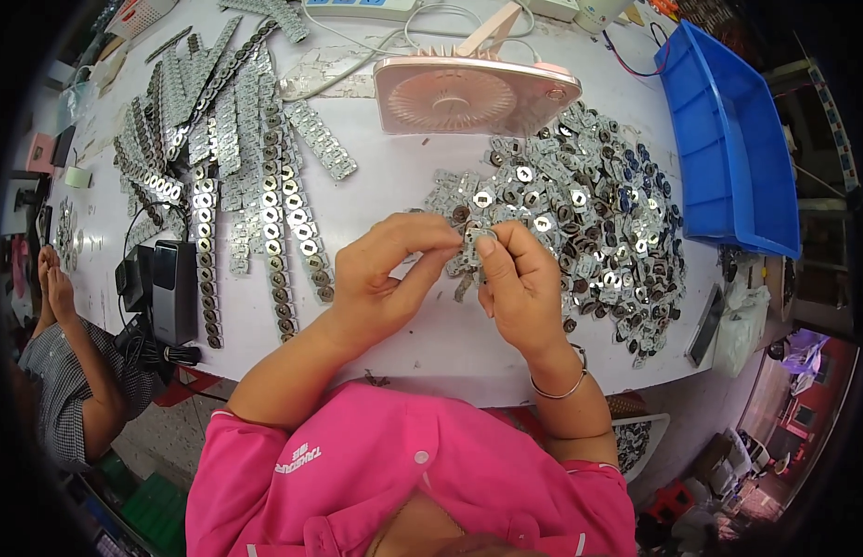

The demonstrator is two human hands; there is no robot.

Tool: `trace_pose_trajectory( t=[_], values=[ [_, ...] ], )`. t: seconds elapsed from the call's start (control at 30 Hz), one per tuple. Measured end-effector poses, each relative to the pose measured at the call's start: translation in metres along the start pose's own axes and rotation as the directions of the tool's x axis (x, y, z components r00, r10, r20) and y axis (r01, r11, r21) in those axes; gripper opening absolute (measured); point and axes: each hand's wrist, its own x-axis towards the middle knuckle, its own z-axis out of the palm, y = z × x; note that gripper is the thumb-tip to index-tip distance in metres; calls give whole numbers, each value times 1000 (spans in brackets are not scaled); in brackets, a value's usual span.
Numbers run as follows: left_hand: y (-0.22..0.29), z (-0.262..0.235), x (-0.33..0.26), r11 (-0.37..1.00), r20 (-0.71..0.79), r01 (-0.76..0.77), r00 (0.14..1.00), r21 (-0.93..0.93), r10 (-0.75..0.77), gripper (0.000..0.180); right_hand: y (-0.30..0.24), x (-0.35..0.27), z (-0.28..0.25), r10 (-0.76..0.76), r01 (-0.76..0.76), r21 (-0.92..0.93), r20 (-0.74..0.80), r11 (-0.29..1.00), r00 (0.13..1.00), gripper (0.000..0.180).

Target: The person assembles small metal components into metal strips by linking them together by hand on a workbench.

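Both of my hands meet above the table's near middle. My right hand (521, 283) pinches a small silvery metal part (478, 243) between thumb and fingers. From the other side, the thumb and forefinger of my left hand (380, 274) close together at that part's edge; whatever lies between them is too small to make out. Just beyond and to the right spreads a large heap of loose small metal parts (580, 218), some with dark brown or blue round pieces. On the left lie many long strips of linked metal pieces (272, 200), partly stacked across each other.
A pink fan (459, 97) stands behind my hands, its cable running past a white power strip (362, 7). At the right is a blue bin (728, 153), with a dark flat device (705, 327) nearer me. A black box-shaped device (174, 292) stands left; another person's hands (55, 283) are beyond.
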Motion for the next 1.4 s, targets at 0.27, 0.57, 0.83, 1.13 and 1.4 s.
trace_pose_trajectory(
  t=[0.27,0.57,0.83,1.13,1.4],
  values=[
    [-9,-3,-4,918,128,329,943,-221,-307,19,-14,12,-24,-178,118,-584,-46,803,983,17],
    [-6,-11,-1,805,253,483,874,-345,-415,22,-17,8,-23,51,-11,-243,160,970,986,17],
    [0,-13,0,884,259,405,902,-233,-345,24,-21,8,-20,121,-67,-248,211,966,970,20],
    [-6,-27,6,634,436,623,779,-459,-451,22,-14,8,-10,209,-217,8,242,976,948,24],
    [0,-13,2,983,112,157,983,-93,-146,19,-9,7,-6,264,-290,248,135,924,955,21]
  ],
)
